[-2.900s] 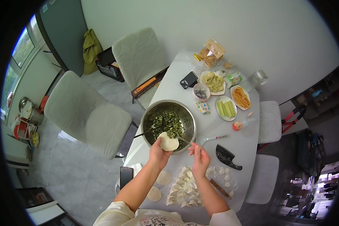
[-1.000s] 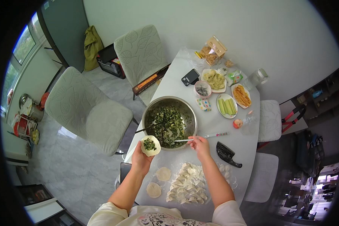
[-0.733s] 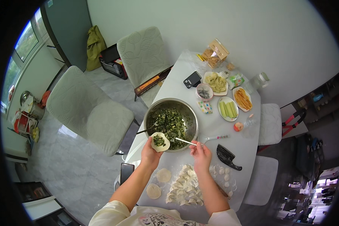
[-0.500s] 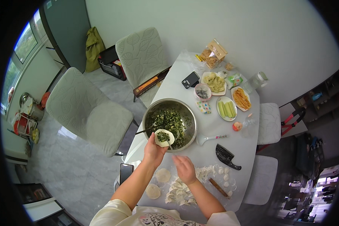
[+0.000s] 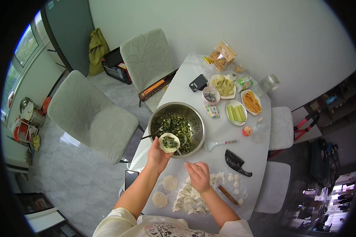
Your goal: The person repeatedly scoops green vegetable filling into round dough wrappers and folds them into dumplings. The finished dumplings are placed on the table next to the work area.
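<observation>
My left hand (image 5: 157,156) holds a round dumpling wrapper (image 5: 177,147) flat over the near rim of a large steel mixing bowl (image 5: 202,136). A mound of chopped green filling (image 5: 169,142) lies in the wrapper. More green filling (image 5: 180,125) spreads inside the bowl, where a dark stick-like handle crosses the left rim. Beside the wrapper, a thin metal handle (image 5: 179,152) rests at the rim. My right hand (image 5: 198,175) hovers over the table with loosely bent fingers and nothing visible in them. Below it lie several floury folded dumplings (image 5: 189,200), with two flat wrappers (image 5: 160,199) to their left.
Right of the bowl lie a white spoon (image 5: 211,145), a black cleaver (image 5: 236,162) and a wooden rolling pin (image 5: 228,195) near small dough pieces. Farther back stand plates of cut vegetables (image 5: 236,113), a small bowl (image 5: 211,96) and a jug (image 5: 268,83). A phone (image 5: 131,178) lies at the left edge.
My right hand has moved slightly right, away from the metal handle and the bowl. The left hand still holds the filled wrapper, now tipped a little differently.
</observation>
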Action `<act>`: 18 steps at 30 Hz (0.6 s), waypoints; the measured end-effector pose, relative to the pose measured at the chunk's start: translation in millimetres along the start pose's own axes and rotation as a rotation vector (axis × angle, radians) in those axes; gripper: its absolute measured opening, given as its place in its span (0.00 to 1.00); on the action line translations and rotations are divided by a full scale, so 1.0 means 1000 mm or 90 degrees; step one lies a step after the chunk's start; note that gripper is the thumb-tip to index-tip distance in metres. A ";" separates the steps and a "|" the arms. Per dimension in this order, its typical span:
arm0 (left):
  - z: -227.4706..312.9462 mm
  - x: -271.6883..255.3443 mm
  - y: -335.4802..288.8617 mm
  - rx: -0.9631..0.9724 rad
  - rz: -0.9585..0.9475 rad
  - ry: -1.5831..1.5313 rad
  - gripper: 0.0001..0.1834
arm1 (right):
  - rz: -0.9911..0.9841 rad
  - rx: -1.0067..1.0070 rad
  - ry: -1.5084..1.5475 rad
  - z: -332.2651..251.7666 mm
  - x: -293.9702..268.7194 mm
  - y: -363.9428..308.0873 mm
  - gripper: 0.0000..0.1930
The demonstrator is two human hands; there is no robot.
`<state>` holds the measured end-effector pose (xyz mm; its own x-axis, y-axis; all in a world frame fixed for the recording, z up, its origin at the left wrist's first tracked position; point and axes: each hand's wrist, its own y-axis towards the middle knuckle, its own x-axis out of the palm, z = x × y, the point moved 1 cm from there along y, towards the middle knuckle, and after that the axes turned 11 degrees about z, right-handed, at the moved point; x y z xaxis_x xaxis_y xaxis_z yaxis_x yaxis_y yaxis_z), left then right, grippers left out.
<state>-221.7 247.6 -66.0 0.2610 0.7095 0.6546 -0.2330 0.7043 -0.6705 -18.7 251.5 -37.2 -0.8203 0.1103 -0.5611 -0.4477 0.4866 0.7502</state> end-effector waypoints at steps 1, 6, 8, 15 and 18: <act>0.000 0.000 0.001 -0.002 -0.006 0.000 0.25 | 0.005 0.016 0.018 0.001 0.000 -0.001 0.19; 0.000 -0.008 -0.001 0.008 0.001 0.036 0.26 | 0.116 0.202 0.080 0.006 0.006 0.001 0.18; 0.000 -0.013 0.000 0.012 0.008 0.025 0.26 | 0.089 0.213 0.013 0.020 0.015 0.000 0.17; -0.008 -0.028 -0.017 -0.006 0.007 -0.011 0.27 | -0.147 0.084 -0.097 0.068 0.051 -0.019 0.14; -0.005 -0.041 -0.026 -0.011 0.006 -0.003 0.27 | -0.190 0.085 -0.059 0.063 0.053 -0.011 0.14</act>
<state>-222.1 200.2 -76.9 0.2544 0.7157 0.6504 -0.2185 0.6977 -0.6823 -35.1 306.6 -96.7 -0.6215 0.0218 -0.7831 -0.6075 0.6179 0.4992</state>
